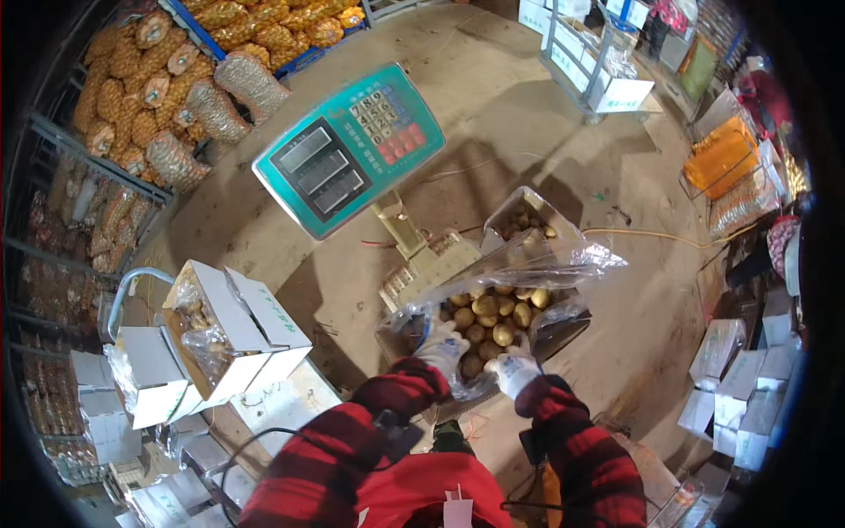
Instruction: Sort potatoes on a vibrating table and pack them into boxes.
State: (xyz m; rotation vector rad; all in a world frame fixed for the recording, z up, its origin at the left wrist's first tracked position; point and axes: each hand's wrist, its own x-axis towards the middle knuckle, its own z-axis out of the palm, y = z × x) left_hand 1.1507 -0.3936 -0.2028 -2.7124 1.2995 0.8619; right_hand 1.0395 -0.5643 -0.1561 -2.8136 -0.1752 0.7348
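A cardboard box lined with a clear plastic bag stands in front of me, and many potatoes lie in it. Both hands wear white gloves. My left hand is at the left side of the potatoes, by the bag's edge. At the near right side, my right hand touches the potatoes and the bag; its fingertips are partly hidden among them. Whether either hand grips anything is unclear. Just beyond the box stands a platform scale with a green keypad display.
Behind the box is a smaller open box of potatoes. White cartons are stacked at left, more cartons at right. Net sacks fill a rack at upper left. A loaded trolley stands at the back; a cable crosses the floor.
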